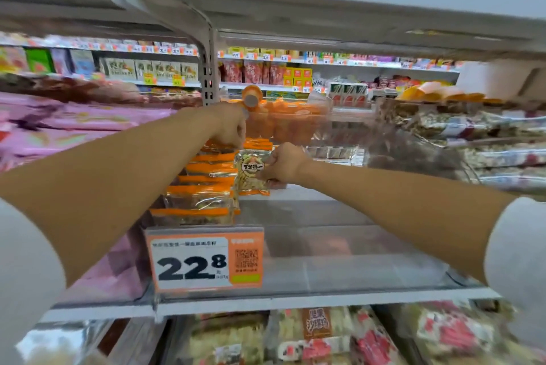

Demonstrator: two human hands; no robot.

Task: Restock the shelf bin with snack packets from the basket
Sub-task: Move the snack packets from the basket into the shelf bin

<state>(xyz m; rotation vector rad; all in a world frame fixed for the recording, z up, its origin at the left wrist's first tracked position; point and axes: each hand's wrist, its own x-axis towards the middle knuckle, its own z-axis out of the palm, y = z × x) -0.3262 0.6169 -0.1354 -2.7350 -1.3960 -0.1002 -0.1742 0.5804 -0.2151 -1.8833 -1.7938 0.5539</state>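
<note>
Now | right hand (285,163): fingers grasping a snack packet (251,172), held upright well behind the price tag (204,261), deep in the shelf bin (339,255) | left hand (229,128): fingers curled down on the packet row (201,196) directly behind the price tag, grip cannot be told

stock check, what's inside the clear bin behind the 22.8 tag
A row of orange-topped packets lines the bin's left side; the left hand grips its far end, the right hand holds another packet beside it. The price tag hides the front-left corner.
</note>
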